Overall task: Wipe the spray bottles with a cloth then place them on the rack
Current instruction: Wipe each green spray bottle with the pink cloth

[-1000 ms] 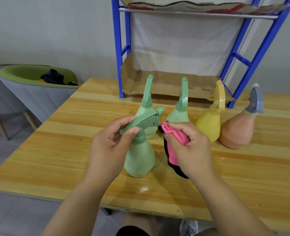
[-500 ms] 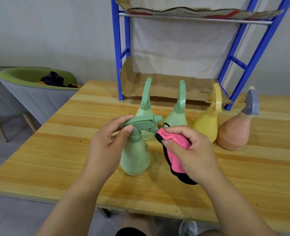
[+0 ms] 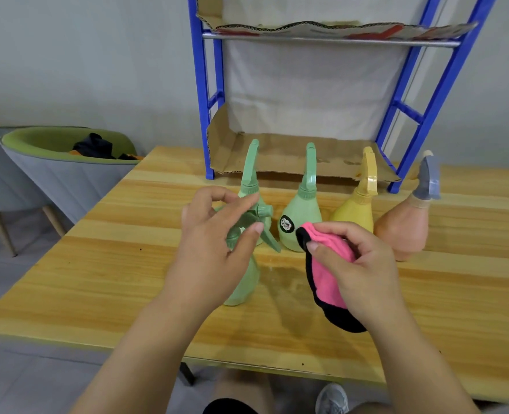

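1. At the far left, a grey-green chair (image 3: 53, 180) stands beside the wooden surface (image 3: 121, 264).
2. The left hand (image 3: 211, 258) has its grip clamped on the spray head of a light green spray bottle (image 3: 242, 289), whose base is on the surface.
3. Behind it stand a second green bottle (image 3: 249, 174) and a green bottle with a black sticker (image 3: 302, 210).
4. The right hand (image 3: 361, 273) has its grip closed on a pink cloth (image 3: 326, 279) with a black edge, near the held bottle but apart from it.
5. Further right, a yellow bottle (image 3: 355, 210) and an orange bottle (image 3: 405, 228) stand in front of the blue rack (image 3: 201, 100).
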The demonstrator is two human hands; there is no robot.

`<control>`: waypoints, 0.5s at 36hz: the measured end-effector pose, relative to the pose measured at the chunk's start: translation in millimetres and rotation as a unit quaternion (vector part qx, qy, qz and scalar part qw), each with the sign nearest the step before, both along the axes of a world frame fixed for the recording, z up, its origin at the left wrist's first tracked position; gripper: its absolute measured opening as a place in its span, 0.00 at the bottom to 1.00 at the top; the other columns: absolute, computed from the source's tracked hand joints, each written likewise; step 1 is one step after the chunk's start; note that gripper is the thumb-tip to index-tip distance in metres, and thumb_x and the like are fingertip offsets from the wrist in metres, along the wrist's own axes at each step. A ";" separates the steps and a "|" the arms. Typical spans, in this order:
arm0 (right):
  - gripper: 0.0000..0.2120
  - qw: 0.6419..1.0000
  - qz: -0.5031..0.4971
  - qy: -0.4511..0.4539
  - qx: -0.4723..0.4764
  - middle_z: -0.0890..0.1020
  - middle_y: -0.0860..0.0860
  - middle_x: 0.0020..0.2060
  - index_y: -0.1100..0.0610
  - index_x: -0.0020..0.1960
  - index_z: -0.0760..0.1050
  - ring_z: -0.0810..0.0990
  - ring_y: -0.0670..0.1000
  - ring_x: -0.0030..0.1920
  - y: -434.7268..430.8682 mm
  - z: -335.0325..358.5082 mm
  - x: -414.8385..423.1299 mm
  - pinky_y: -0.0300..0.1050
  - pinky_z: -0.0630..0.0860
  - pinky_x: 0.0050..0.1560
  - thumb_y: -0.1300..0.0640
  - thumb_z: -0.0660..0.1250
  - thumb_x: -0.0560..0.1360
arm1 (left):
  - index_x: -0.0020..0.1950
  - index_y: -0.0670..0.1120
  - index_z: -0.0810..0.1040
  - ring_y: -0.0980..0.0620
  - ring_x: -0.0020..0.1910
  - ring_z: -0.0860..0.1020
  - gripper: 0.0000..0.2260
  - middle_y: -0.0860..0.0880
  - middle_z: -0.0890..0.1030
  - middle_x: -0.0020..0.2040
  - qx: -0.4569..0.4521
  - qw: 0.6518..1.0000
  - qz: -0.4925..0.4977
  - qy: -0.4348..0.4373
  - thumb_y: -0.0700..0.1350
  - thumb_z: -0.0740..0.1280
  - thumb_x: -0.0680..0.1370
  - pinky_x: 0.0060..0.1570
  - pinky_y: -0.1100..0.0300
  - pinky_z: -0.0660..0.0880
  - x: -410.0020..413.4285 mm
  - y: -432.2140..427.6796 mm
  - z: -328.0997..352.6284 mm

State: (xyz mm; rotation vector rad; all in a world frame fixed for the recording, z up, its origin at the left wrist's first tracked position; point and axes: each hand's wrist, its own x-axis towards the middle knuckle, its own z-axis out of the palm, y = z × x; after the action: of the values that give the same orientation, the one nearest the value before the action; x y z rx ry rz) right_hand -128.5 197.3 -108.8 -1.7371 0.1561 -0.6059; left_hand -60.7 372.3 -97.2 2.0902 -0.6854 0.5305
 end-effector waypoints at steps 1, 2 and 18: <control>0.12 1.000 -0.002 0.001 0.003 0.83 0.37 0.40 0.46 0.44 0.81 0.80 0.37 0.42 -0.4 -0.9 -1.0 0.29 0.73 0.37 0.63 0.74 0.70 | 0.62 0.56 0.77 0.50 0.54 0.69 0.19 0.56 0.68 0.54 0.002 1.000 0.003 0.002 0.58 0.65 0.73 0.51 0.77 0.64 0.4 -0.5 0.0; 0.12 1.000 -0.002 0.002 0.004 0.83 0.37 0.40 0.46 0.44 0.81 0.80 0.37 0.42 -0.5 -1.5 -2.0 0.29 0.73 0.37 0.63 0.74 0.70 | 0.60 0.56 0.78 0.51 0.54 0.69 0.20 0.56 0.68 0.54 0.004 1.000 0.008 0.001 0.61 0.64 0.71 0.49 0.75 0.65 0.6 -0.9 0.0; 0.12 0.999 0.003 0.027 0.030 0.84 0.38 0.42 0.44 0.44 0.81 0.81 0.39 0.43 4.8 -11.7 -5.3 0.30 0.74 0.38 0.62 0.74 0.69 | 0.61 0.51 0.78 0.63 0.57 0.77 0.16 0.55 0.80 0.59 -0.074 0.997 -0.027 -0.009 0.50 0.67 0.74 0.55 0.62 0.77 -6.4 17.7 2.0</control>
State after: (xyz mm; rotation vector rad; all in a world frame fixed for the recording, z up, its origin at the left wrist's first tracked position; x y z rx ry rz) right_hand -133.8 202.0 -120.5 -1.6955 0.2042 -0.5449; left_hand -67.0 390.0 -95.2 1.9265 -0.6903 0.5536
